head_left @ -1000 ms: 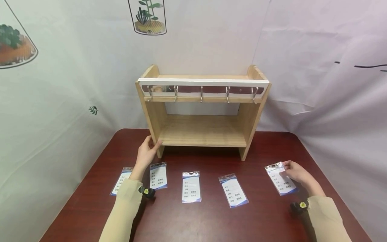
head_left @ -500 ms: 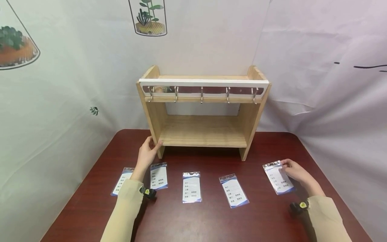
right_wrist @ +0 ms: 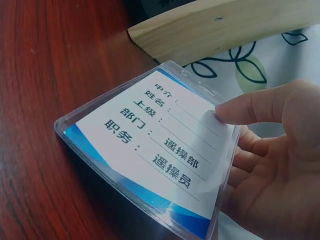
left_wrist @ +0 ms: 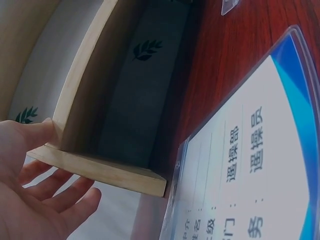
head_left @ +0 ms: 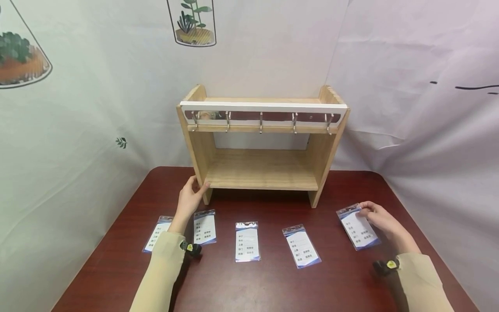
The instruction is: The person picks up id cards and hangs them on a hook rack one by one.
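My right hand [head_left: 380,216] pinches a clear plastic ID badge [right_wrist: 165,135] by its upper right edge, thumb on the printed face and fingers behind it. The badge is tilted, its top end raised off the table. My left hand [head_left: 189,198] grips the lower left side panel of a wooden shelf rack [head_left: 261,169]. In the left wrist view the thumb lies on the shelf board's front edge and the fingers [left_wrist: 75,195] reach round the panel's outer side. A row of metal hooks [head_left: 260,122] runs along the white rail at the rack's upper front.
Several more badges lie on the dark red table [head_left: 249,290]: one in front of the rack's middle [head_left: 247,242], another badge [head_left: 302,246] right of it. A badge [head_left: 204,227] lies beside the left wrist, and the leftmost badge [head_left: 157,234] is partly under that forearm. White printed cloth [head_left: 436,130] hangs behind.
The right hand has moved slightly left and away from me with its badge, whose top end has shifted left and up in view. The left hand keeps its grip on the rack.
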`<act>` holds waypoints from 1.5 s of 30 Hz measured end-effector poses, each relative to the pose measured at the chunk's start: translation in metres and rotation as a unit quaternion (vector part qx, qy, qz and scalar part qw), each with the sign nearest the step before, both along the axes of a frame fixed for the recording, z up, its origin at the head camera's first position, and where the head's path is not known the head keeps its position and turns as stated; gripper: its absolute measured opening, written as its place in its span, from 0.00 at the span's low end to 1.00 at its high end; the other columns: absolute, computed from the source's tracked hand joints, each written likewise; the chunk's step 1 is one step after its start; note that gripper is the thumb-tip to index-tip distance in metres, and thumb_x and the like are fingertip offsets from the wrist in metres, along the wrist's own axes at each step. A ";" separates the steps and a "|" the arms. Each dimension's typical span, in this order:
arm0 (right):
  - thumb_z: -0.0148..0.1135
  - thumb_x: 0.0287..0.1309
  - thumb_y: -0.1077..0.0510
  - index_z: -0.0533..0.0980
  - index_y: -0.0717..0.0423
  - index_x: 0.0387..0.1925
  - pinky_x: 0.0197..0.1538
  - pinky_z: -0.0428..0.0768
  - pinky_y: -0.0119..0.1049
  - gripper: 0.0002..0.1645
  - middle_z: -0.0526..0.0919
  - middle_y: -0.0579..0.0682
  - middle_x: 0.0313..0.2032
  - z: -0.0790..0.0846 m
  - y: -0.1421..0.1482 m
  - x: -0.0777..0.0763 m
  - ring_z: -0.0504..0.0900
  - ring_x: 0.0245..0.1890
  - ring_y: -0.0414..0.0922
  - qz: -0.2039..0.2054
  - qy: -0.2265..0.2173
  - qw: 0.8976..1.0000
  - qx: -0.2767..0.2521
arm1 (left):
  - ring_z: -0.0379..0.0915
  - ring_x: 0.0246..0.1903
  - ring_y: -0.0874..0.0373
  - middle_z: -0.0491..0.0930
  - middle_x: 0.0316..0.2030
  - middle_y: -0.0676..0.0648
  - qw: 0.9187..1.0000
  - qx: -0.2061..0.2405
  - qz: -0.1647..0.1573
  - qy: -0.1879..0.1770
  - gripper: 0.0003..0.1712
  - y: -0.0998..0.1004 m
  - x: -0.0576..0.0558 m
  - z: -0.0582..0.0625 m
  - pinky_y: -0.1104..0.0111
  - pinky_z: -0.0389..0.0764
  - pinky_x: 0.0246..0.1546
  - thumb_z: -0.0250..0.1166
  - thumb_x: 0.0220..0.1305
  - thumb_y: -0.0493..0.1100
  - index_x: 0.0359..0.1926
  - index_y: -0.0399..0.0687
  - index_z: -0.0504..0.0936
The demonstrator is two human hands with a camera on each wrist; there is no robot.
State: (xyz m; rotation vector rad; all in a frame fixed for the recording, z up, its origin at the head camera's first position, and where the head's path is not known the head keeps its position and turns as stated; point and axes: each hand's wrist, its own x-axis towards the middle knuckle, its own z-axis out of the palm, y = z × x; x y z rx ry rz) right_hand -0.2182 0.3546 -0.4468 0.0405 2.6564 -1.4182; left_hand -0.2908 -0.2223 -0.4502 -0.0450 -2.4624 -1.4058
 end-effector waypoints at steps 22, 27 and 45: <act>0.58 0.70 0.59 0.67 0.63 0.45 0.31 0.77 0.33 0.12 0.75 0.44 0.33 0.014 -0.012 0.001 0.76 0.29 0.38 -0.007 0.025 0.996 -0.089 | 0.78 0.50 0.41 0.80 0.51 0.33 1.000 0.006 -0.003 -0.007 0.35 0.002 0.001 0.002 0.49 0.79 0.50 0.65 0.70 0.56 0.66 0.37 0.71; 0.59 0.71 0.56 0.68 0.60 0.46 0.32 0.80 0.34 0.13 0.76 0.43 0.34 0.020 -0.014 0.000 0.78 0.30 0.38 -0.001 0.027 0.994 -0.110 | 0.78 0.51 0.41 0.80 0.51 0.32 1.000 0.006 -0.001 -0.009 0.35 0.003 0.002 0.002 0.49 0.78 0.51 0.65 0.70 0.55 0.66 0.37 0.70; 0.61 0.70 0.47 0.77 0.51 0.52 0.40 0.73 0.34 0.16 0.79 0.35 0.39 0.056 -0.028 -0.001 0.75 0.38 0.37 -0.014 0.124 0.990 -0.058 | 0.77 0.53 0.40 0.80 0.52 0.32 1.000 0.016 0.005 -0.008 0.33 0.002 0.002 0.001 0.48 0.76 0.56 0.66 0.70 0.55 0.65 0.38 0.71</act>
